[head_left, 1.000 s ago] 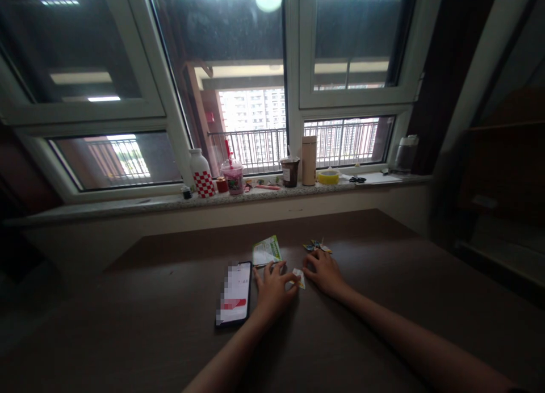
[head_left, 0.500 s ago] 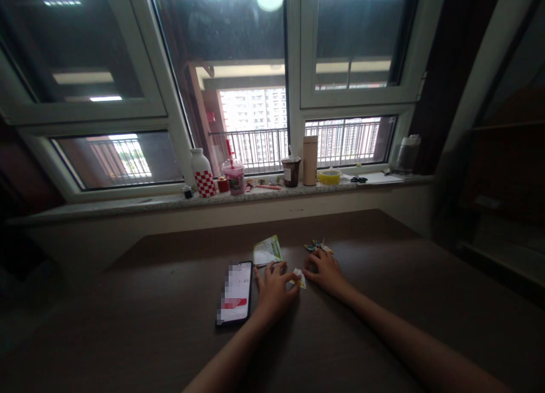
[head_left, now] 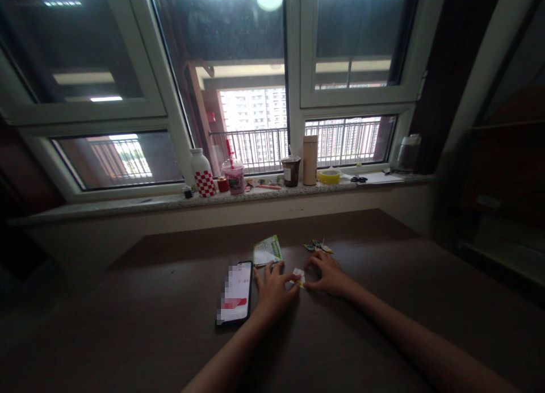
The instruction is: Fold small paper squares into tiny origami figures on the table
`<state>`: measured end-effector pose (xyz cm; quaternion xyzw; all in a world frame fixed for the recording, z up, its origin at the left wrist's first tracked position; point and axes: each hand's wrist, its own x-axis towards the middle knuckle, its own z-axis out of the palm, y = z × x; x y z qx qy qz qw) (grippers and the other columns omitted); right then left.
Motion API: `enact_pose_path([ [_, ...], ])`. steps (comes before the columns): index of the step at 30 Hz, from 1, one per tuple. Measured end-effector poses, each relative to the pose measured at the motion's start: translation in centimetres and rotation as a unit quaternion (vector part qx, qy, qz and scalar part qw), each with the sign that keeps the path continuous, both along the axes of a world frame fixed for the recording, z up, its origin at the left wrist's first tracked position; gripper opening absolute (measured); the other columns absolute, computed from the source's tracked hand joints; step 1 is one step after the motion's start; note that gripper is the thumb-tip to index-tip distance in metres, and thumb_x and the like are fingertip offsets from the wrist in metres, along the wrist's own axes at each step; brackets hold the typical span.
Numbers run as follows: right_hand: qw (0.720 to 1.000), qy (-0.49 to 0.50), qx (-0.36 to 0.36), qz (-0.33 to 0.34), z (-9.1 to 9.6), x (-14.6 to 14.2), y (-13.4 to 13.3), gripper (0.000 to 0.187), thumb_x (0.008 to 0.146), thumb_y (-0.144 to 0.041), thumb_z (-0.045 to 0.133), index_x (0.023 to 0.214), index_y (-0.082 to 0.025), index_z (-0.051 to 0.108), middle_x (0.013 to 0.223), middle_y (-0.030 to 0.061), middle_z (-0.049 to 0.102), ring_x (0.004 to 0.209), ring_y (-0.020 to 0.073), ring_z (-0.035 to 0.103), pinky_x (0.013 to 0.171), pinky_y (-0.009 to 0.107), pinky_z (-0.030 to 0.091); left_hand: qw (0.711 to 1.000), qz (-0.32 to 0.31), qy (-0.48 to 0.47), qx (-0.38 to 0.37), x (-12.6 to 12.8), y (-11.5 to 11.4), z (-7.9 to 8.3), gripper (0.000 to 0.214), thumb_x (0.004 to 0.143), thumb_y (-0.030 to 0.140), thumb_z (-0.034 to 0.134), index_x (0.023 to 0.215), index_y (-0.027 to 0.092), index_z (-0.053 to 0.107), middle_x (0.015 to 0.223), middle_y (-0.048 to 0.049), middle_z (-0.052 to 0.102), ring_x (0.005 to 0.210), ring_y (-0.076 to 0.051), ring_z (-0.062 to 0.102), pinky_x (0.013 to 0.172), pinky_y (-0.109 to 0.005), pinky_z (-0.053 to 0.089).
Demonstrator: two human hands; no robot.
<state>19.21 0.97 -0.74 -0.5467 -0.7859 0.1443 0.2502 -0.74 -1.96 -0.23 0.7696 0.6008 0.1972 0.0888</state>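
Note:
Between my two hands a small white piece of paper with yellow marks (head_left: pixel 300 276) lies on the brown table. My left hand (head_left: pixel 275 291) has its index finger and thumb closed at the paper's left side, while its other fingers spread toward the green and white booklet (head_left: pixel 268 251). Curved with thumb and index finger apart, my right hand (head_left: pixel 327 275) brings its thumb to the paper's right edge; whether it presses on it is hard to see. Just beyond its knuckles lie several small colourful folded paper pieces (head_left: pixel 318 246).
A phone with a lit screen (head_left: pixel 236 293) lies left of my left hand. Along the windowsill (head_left: pixel 264 196) stand a checkered bottle (head_left: pixel 203 174), a pink drink cup (head_left: pixel 234 177), a dark drink cup (head_left: pixel 291 171), a tan flask (head_left: pixel 310 160), yellow tape (head_left: pixel 329 178) and scissors (head_left: pixel 359 179).
My right hand has shifted slightly, its thumb now lower and closer to the small paper's right edge. My left hand stays almost where it was.

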Motion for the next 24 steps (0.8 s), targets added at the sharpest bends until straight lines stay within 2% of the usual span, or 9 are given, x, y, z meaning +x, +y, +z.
enact_pose_path([
  [7,0.999,0.013,0.000,0.032,-0.21,0.52,-0.25,0.045,0.065,-0.048,0.079,0.103,-0.029,0.067,0.127,0.0058,0.053,0.126,0.0269,0.045,0.108,0.042,0.032,1.000,0.003,0.004,-0.003,0.09,-0.08,0.25,0.023,0.085,0.049,0.058,0.102,0.042,0.072,0.142,-0.0014,0.051,0.141,-0.031,0.028,0.112,-0.069,-0.004],
  [13,0.999,0.034,0.007,0.025,-0.39,0.53,0.17,0.025,0.078,-0.047,0.069,0.096,-0.029,0.072,0.122,0.0057,0.057,0.123,0.0256,0.047,0.106,0.044,0.033,1.000,-0.001,0.000,-0.007,-0.04,0.09,0.06,0.024,0.085,0.048,0.057,0.103,0.041,0.073,0.142,-0.0020,0.050,0.142,-0.031,0.027,0.112,-0.068,-0.003],
  [18,0.999,0.020,0.043,0.000,-0.56,0.04,0.06,0.024,0.071,-0.037,0.075,0.092,-0.027,0.070,0.119,0.0052,0.059,0.120,0.0249,0.049,0.104,0.042,0.035,1.000,0.003,-0.006,-0.005,0.01,0.18,-0.09,0.024,0.085,0.049,0.058,0.103,0.042,0.073,0.142,-0.0023,0.051,0.142,-0.031,0.027,0.111,-0.069,-0.004],
  [24,0.998,0.004,0.060,-0.008,-0.33,-0.19,-0.16,0.023,0.072,-0.038,0.074,0.091,-0.026,0.069,0.117,0.0054,0.059,0.118,0.0252,0.051,0.102,0.042,0.037,1.000,0.001,-0.001,-0.014,0.03,0.13,0.18,0.024,0.085,0.049,0.057,0.102,0.042,0.072,0.142,-0.0029,0.051,0.142,-0.031,0.027,0.111,-0.070,-0.003],
])
